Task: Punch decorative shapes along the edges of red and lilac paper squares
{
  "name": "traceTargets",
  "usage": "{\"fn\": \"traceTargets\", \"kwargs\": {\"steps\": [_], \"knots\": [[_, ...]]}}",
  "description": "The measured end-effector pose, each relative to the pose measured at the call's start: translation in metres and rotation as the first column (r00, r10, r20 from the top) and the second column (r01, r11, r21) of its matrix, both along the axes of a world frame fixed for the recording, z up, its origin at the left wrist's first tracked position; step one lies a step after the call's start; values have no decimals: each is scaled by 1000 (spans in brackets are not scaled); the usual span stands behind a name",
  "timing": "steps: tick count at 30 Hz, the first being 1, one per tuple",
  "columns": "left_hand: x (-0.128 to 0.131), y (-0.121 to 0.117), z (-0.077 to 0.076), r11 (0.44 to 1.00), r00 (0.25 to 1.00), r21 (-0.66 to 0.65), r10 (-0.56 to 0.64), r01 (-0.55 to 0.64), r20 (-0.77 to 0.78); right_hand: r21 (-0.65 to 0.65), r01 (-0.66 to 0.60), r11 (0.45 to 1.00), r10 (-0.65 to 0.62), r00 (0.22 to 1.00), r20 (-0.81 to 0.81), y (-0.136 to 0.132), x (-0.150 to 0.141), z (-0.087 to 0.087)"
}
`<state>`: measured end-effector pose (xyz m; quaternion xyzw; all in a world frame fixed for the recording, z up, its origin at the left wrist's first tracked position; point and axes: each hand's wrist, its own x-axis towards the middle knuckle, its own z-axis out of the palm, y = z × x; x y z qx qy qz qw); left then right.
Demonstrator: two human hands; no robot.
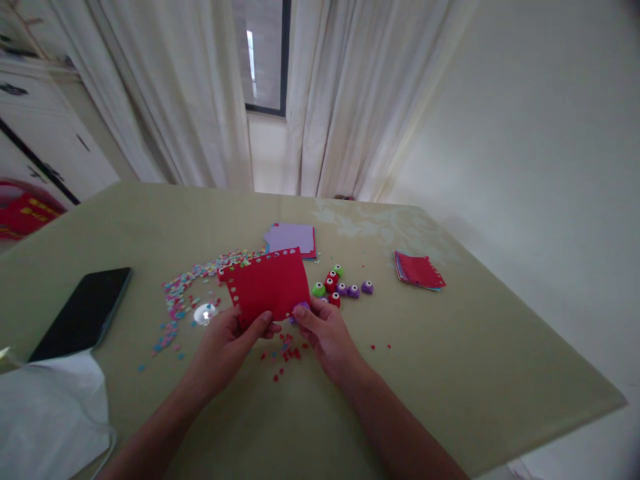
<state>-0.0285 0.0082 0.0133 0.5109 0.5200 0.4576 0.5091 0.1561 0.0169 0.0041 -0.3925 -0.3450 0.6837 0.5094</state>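
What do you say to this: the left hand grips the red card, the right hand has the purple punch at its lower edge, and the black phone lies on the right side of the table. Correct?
Not quite: the head view shows the black phone on the left side of the table. The left hand does grip the red card, and the right hand has the purple punch at its lower edge.

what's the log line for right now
left hand: holding red card | right hand: purple punch at card's edge | red cutouts: scattered on table

White mask (53,417) cut off by the left and bottom edges
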Motion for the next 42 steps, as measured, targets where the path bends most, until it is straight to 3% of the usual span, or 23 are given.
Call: {"fn": "traceTargets", "kwargs": {"steps": [12,19,23,25,26,28,30,32,34,37,42], "knots": [[4,0,1,1000,1000,10,5,-5,9,-30,8,1000,-9,999,-33,-1,-2,7],[4,0,1,1000,999,-13,19,-19,43,9,7,1000,-7,999,35,-2,-2,4],[2,1,4,993,989,-7,118,-118,85,17,-3,1000,1,997,77,-2,0,3],[-1,3,3,982,977,-7,189,-189,102,89,39,995,-55,980,193,-2,3,3],[-2,4,2,976,970,-7,218,-218,106,160,48,986,-95,949,300,-3,3,2],[-5,4,0,966,961,-6,256,-257,100,367,-17,930,-200,814,545,-4,4,1],[-7,5,0,961,958,0,275,-276,83,543,-215,812,-319,615,721,-5,1,-4],[-8,5,1,954,951,8,297,-298,82,579,-434,690,-415,418,808,-5,-4,-10],[-9,6,2,944,940,21,325,-328,101,526,-566,635,-484,240,842,-2,-10,-16],[-13,12,0,911,903,55,394,-408,172,482,-587,651,-543,83,835,3,-14,-24],[-24,23,-6,832,777,39,498,-553,384,467,-440,767,-533,-31,846,6,-9,-23]]}}
